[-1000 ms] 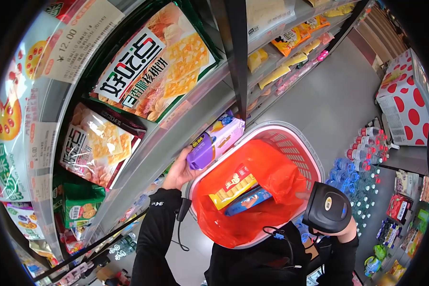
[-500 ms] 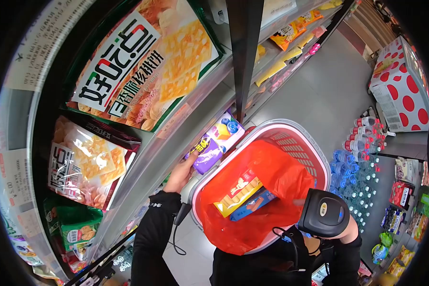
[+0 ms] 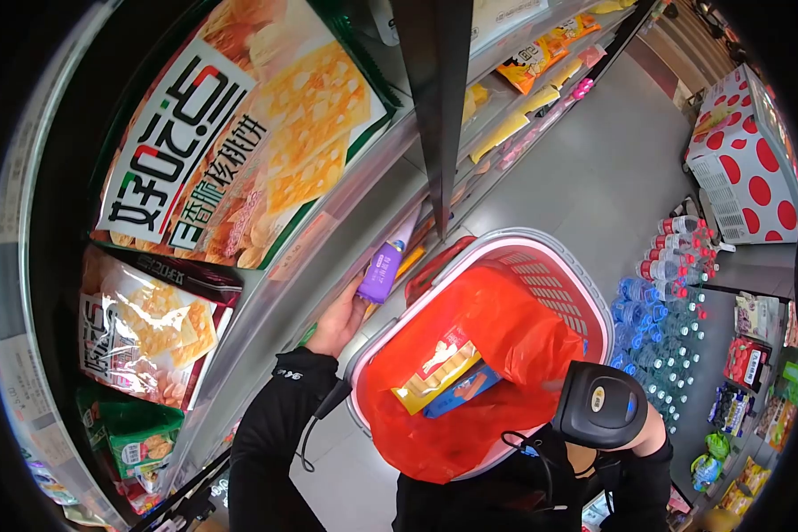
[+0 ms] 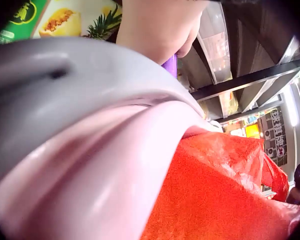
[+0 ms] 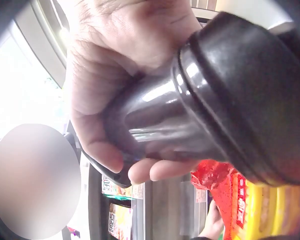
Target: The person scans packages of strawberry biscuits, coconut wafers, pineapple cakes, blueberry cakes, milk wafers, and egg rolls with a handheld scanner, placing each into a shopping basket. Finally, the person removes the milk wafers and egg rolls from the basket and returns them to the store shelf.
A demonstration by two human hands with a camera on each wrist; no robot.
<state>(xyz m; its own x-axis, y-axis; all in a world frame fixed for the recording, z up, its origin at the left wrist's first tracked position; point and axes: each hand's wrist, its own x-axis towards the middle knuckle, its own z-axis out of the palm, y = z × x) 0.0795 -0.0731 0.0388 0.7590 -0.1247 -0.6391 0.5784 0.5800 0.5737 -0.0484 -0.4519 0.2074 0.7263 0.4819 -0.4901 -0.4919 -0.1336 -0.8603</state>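
My left hand (image 3: pixel 339 321) holds a purple snack box (image 3: pixel 382 273) at its lower end, beside the shelf and the basket. The box is turned so a narrow side shows in the head view. From the left wrist, only a sliver of purple box (image 4: pixel 171 65) appears below the hand (image 4: pixel 160 30). My right hand (image 5: pixel 130 35) grips the handle of a black barcode scanner (image 3: pixel 598 403), its head over the basket's right side. Between the hands sits a pink and grey shopping basket (image 3: pixel 550 270), lined with a red plastic bag (image 3: pixel 505 306). A yellow snack pack (image 3: pixel 434 371) and a blue snack pack (image 3: pixel 463 390) lie inside.
Shelves on the left carry a large walnut biscuit bag (image 3: pixel 239 142) and a smaller biscuit bag (image 3: pixel 146 328). A black shelf post (image 3: pixel 433 106) stands ahead. Bottled water (image 3: pixel 656 328) and a red-dotted box (image 3: pixel 740 160) stand on the right.
My left hand has turned the purple box from its broad, blueberry-printed face to a narrow side. The biscuit bags have shifted left in view. The right hand still holds the scanner by the basket.
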